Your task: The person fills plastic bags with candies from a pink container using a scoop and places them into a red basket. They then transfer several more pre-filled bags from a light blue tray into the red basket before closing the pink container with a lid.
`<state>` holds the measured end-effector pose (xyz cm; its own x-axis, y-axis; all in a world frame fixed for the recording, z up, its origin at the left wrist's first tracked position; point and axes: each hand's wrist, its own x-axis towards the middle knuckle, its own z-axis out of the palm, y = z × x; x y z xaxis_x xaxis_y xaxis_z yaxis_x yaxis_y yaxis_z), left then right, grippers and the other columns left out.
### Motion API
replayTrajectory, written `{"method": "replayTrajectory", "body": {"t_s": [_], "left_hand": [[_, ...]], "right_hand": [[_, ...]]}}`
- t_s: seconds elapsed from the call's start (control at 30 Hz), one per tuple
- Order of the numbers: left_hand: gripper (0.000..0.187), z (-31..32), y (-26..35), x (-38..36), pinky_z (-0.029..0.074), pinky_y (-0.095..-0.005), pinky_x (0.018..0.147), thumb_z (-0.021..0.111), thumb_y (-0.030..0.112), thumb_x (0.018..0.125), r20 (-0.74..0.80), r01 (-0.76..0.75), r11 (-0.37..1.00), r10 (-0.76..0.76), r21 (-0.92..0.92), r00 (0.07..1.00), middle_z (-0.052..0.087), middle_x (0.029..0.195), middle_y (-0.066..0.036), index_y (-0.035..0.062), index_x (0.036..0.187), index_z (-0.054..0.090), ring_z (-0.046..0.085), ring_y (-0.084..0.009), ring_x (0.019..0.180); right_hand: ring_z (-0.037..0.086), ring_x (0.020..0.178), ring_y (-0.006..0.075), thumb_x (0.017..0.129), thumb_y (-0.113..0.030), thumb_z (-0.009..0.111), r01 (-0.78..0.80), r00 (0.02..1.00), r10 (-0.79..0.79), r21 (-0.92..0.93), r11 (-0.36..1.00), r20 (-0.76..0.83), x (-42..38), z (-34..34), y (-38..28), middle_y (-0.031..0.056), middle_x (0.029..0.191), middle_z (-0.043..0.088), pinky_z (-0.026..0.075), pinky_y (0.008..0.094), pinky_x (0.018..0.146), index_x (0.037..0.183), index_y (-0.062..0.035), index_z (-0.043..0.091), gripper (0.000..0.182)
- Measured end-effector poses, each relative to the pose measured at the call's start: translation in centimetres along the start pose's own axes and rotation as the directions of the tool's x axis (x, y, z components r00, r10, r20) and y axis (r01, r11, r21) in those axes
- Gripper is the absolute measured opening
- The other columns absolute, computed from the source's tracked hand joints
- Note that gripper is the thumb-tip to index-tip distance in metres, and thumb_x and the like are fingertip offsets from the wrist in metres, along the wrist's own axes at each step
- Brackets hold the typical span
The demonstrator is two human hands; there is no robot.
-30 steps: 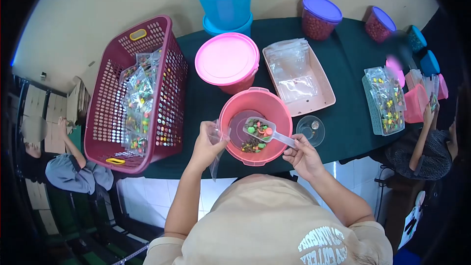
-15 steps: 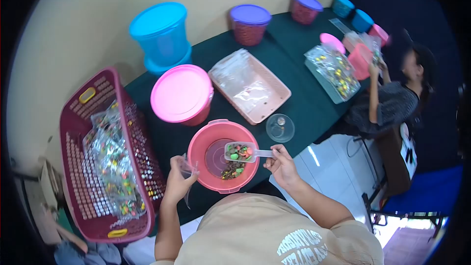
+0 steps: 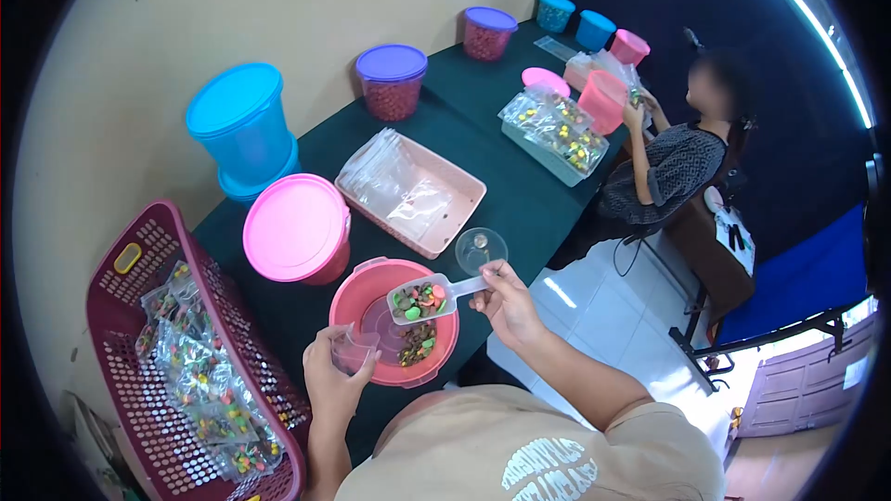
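Note:
My right hand (image 3: pixel 509 304) is closed on the handle of a clear plastic scoop (image 3: pixel 452 294), which holds green, red and brown pieces. The scoop is over a pink tub (image 3: pixel 342 295) with more small pieces (image 3: pixel 418 343) at its bottom. At the tub's left rim, my left hand (image 3: pixel 334 376) grips a small clear plastic bag (image 3: pixel 355 349), whose mouth appears open. The scoop and the bag are apart.
A maroon basket (image 3: pixel 218 292) of filled bags stands left. Beyond the tub are a pink-lidded container (image 3: pixel 295 227), a tray (image 3: pixel 471 193) of clear bags and a clear cup (image 3: pixel 482 249). Another person (image 3: pixel 682 162) handles a bag at the table's far end.
The view has shifted, with table objects appearing lower and farther left. The scoop has moved left across the tub toward the bag. My left hand has turned the bag more upright.

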<state>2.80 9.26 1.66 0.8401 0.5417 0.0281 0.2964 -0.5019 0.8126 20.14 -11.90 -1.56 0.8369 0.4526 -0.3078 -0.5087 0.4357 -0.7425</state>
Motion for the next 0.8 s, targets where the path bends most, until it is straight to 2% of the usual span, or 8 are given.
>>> {"method": "replayTrajectory", "body": {"t_s": [0.03,0.1,0.2,0.27,0.33,0.43,0.67,0.8], "left_hand": [[0.052,0.2,0.5,0.3,0.04,-0.0401,0.088,0.08,0.012,0.063,0.005,0.002,1.0,-0.002,-0.014,1.0,0.062,0.095,-0.009,0.005,0.108,0.055,0.057,-0.0284,0.091],[0.051,0.1,1.5,1.0,0.038,-0.0408,0.093,0.079,0.012,0.065,0.029,-0.285,0.94,0.285,0.187,0.958,0.064,0.096,-0.009,0.0055,0.109,0.056,0.058,-0.0275,0.095],[0.052,0.1,3.0,1.8,0.039,-0.0402,0.091,0.079,0.011,0.064,-0.051,-0.259,0.948,0.272,0.186,0.961,0.063,0.099,-0.011,0.0043,0.111,0.056,0.057,-0.0299,0.098],[0.055,-0.2,3.5,2.1,0.039,-0.0396,0.092,0.078,0.01,0.064,-0.079,-0.184,0.961,0.204,0.208,0.976,0.063,0.103,-0.011,0.0045,0.114,0.055,0.057,-0.0289,0.101],[0.06,-0.5,3.7,2.0,0.038,-0.0403,0.093,0.078,0.009,0.061,-0.058,-0.25,0.947,0.266,0.203,0.962,0.061,0.109,-0.011,0.0052,0.116,0.054,0.056,-0.0293,0.104],[0.071,-0.2,2.9,1.6,0.033,-0.048,0.1,0.078,0.011,0.058,-0.015,-0.199,0.953,0.207,0.231,0.978,0.056,0.118,-0.01,0.0109,0.122,0.048,0.052,-0.0289,0.111],[0.075,2.0,5.8,0.7,0.032,-0.0439,0.099,0.08,0.009,0.053,-0.091,-0.157,0.941,0.192,0.299,0.977,0.056,0.117,-0.009,0.0105,0.121,0.05,0.051,-0.0284,0.111],[0.076,4.2,7.8,0.8,0.032,-0.0441,0.099,0.08,0.009,0.052,-0.158,-0.097,0.946,0.151,0.309,0.976,0.055,0.118,-0.009,0.0106,0.122,0.05,0.051,-0.0284,0.112]], "right_hand": [[0.054,0.061,0.0144,0.095,-0.015,0.049,0.047,0.999,-0.047,0.013,0.999,0.008,0.5,0.5,-0.6,0.004,0.076,0.054,0.046,0.0291,0.063,0.098,-0.0099,0.048,0.006],[0.054,0.06,0.0145,0.095,-0.015,0.049,0.136,0.991,-0.136,0.03,0.99,0.0,1.4,1.3,-1.7,0.0041,0.076,0.055,0.046,0.0285,0.06,0.098,-0.0091,0.048,0.007],[0.054,0.059,0.0134,0.095,-0.014,0.049,0.219,0.976,-0.218,-0.065,0.974,0.017,2.1,2.4,-3.7,0.004,0.076,0.054,0.046,0.0256,0.055,0.097,-0.0076,0.049,0.007],[0.053,0.059,0.0116,0.095,-0.013,0.049,0.288,0.956,-0.292,-0.109,0.951,-0.025,2.2,3.4,-4.8,0.003,0.076,0.055,0.044,0.0237,0.052,0.096,-0.0073,0.05,0.006],[0.052,0.058,0.0103,0.095,-0.013,0.049,0.33,0.94,-0.338,-0.152,0.932,-0.032,2.9,3.4,-5.2,0.0018,0.077,0.055,0.044,0.0242,0.052,0.096,-0.0073,0.051,0.006],[0.05,0.057,0.0095,0.095,-0.013,0.05,0.322,0.947,-0.32,-0.163,0.933,0.042,3.1,3.6,-5.6,0.0018,0.073,0.054,0.041,0.0239,0.053,0.096,-0.0069,0.05,0.007],[0.05,0.055,0.0098,0.094,-0.013,0.05,0.21,0.973,-0.187,-0.185,0.96,0.134,4.6,3.6,-5.7,0.0028,0.068,0.054,0.041,0.0231,0.053,0.097,-0.0073,0.048,0.007],[0.053,0.054,0.0095,0.094,-0.012,0.051,0.202,0.952,-0.126,-0.26,0.944,0.28,6.1,3.2,-6.2,0.0059,0.073,0.06,0.04,0.0218,0.048,0.098,-0.0066,0.049,0.007]]}}
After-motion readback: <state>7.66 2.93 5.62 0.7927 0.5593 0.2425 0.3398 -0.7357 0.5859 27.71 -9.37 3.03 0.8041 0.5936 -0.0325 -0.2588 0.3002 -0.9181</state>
